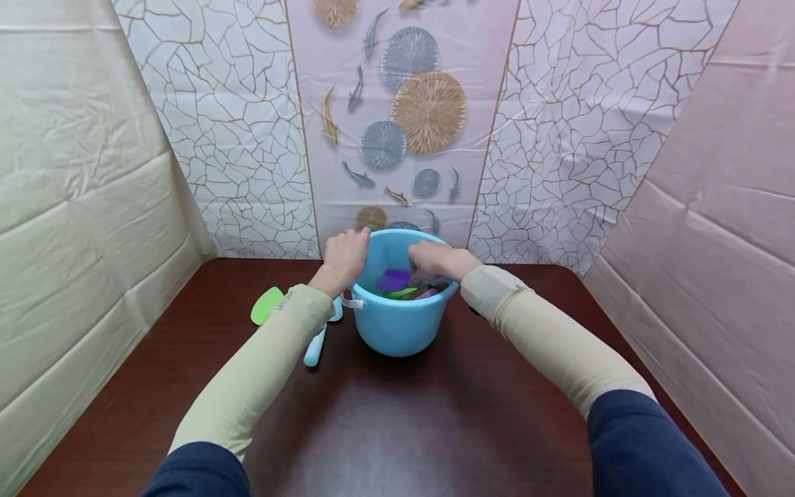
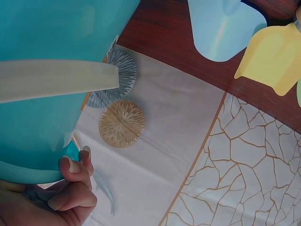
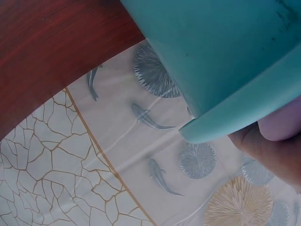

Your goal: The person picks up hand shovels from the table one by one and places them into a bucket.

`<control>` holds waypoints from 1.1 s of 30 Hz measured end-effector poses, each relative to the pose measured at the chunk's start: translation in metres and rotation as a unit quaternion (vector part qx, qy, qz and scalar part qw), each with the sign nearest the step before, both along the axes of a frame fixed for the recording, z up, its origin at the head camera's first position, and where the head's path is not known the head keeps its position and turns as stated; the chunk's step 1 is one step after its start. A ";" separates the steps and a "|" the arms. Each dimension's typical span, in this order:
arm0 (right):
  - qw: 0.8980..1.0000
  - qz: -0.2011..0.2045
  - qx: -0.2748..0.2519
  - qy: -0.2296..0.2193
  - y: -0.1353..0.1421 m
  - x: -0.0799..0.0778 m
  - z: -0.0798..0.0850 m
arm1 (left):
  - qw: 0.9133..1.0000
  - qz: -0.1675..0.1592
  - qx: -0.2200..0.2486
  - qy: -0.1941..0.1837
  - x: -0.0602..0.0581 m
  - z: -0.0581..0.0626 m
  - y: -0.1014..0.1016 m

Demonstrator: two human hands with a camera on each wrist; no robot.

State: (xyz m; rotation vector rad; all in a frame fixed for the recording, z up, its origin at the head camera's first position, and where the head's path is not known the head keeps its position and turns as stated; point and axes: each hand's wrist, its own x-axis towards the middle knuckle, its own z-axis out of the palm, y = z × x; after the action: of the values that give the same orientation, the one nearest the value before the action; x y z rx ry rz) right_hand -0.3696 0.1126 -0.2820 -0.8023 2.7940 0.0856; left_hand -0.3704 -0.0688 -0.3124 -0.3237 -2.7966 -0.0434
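Likely midway | bucket [image 1: 397, 328]: purple piece [image 1: 393, 279] | outside, nine o'clock: green piece [image 1: 266, 306] | fingers: left hand [image 1: 345, 256] gripping rim [image 2: 28, 174]; right hand [image 1: 433, 261], cannot tell

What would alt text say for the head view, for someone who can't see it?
A person's right hand is partly inside a light-blue bucket while the left hand grips its rim. A purple piece shows among other things inside. Left of the bucket, a green shovel blade and a light-blue handle lie on the dark red-brown table.
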 end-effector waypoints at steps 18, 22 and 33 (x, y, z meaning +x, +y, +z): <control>1.000 -0.003 0.018 0.002 -0.006 -0.005 -0.006 | 1.000 0.004 -0.002 0.004 -0.002 0.000 0.001; 1.000 -0.007 0.019 -0.001 -0.007 -0.005 -0.007 | 1.000 0.003 -0.004 0.002 -0.002 -0.001 0.001; 0.999 -0.018 0.031 -0.009 -0.012 -0.008 -0.007 | 1.000 -0.002 0.003 0.006 -0.004 -0.003 0.000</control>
State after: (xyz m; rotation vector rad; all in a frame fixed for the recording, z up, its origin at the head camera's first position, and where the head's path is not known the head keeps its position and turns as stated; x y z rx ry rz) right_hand -0.3771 0.1009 -0.2888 -0.7338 2.7728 0.1586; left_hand -0.3740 -0.0691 -0.3150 -0.3265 -2.7839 -0.0494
